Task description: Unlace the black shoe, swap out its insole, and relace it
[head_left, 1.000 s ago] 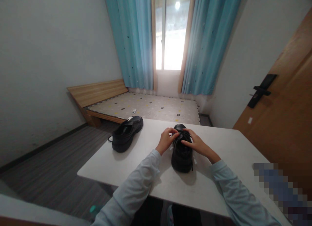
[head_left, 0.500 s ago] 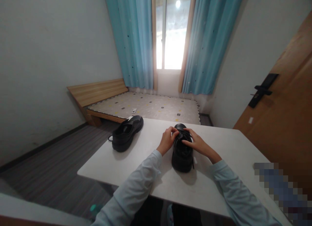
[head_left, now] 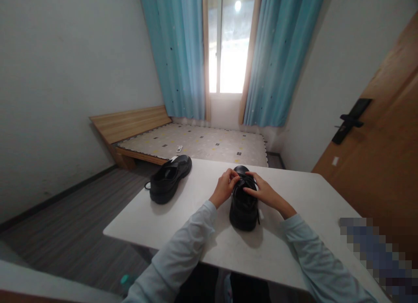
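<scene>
A black lace-up shoe (head_left: 243,207) stands on the white table (head_left: 202,227), toe pointing away from me. My left hand (head_left: 224,188) pinches its laces from the left side. Over the right side of the lacing, my right hand (head_left: 266,193) also grips a lace with its fingertips. Both hands meet over the shoe's tongue. A second black shoe (head_left: 170,178) lies apart at the table's far left corner, untouched.
A low wooden bed (head_left: 192,142) with a patterned mattress lies beyond the table under a window with blue curtains (head_left: 178,55). A wooden door (head_left: 382,155) with a black handle stands at the right. Grey floor runs along the left.
The hands stay on the shoe's laces with only slight finger shifts. Nothing else has moved.
</scene>
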Demonstrator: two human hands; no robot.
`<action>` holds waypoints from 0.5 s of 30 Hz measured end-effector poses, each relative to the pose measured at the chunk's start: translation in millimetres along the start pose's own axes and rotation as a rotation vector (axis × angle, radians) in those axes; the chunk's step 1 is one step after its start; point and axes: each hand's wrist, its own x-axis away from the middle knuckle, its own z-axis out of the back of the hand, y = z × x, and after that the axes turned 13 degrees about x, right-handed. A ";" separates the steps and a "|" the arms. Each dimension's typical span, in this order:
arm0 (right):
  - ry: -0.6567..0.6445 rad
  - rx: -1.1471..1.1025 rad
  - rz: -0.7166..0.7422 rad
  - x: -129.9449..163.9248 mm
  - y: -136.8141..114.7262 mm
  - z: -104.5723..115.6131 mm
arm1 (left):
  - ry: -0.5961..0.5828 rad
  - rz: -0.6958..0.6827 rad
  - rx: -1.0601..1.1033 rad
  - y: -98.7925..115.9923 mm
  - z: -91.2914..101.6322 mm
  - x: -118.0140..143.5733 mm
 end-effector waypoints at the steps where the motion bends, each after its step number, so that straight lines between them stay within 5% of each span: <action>1: 0.001 -0.001 0.001 -0.1 0.1 -0.2 | -0.005 -0.009 0.012 0.8 0.3 0.1; 15: 0.012 0.004 -0.001 0.6 4.9 -2.5 | -0.136 0.028 0.141 0.8 7.1 -1.5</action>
